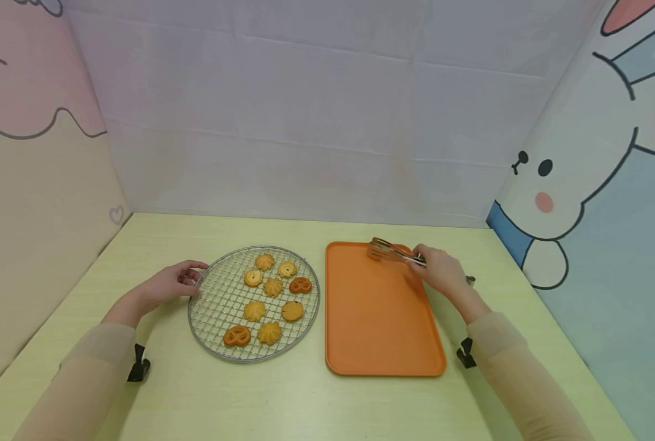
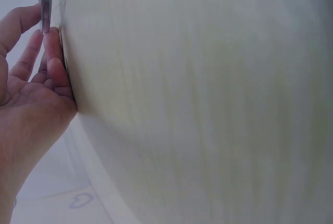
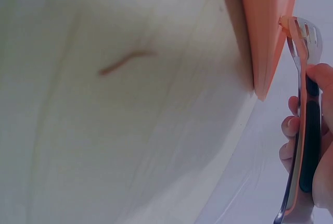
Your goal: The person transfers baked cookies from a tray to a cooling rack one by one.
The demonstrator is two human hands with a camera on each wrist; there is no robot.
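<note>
On the left, a round wire rack [image 1: 217,306] bears several cookies [image 1: 254,310] and brown pretzel-shaped ones [image 1: 237,335]. My left hand [image 1: 167,286] holds its left rim, thumb and fingers at the metal edge [image 2: 46,5] in the left wrist view. Metal serving tongs [image 1: 396,253] with dark grip panels [image 3: 310,140] are gripped in my right hand [image 1: 440,269]. Their slotted head reaches over the far right corner of the orange tray [image 1: 379,318]. A small orange-tan bit [image 3: 284,23] shows at the tong tips in the right wrist view; I cannot tell what it is.
Rack and tray stand side by side on a pale wood-grain table [image 1: 239,398], a narrow gap between them. A pale cloth backdrop [image 1: 305,122] closes off the back. Cartoon-printed panels [image 1: 597,184] flank both sides.
</note>
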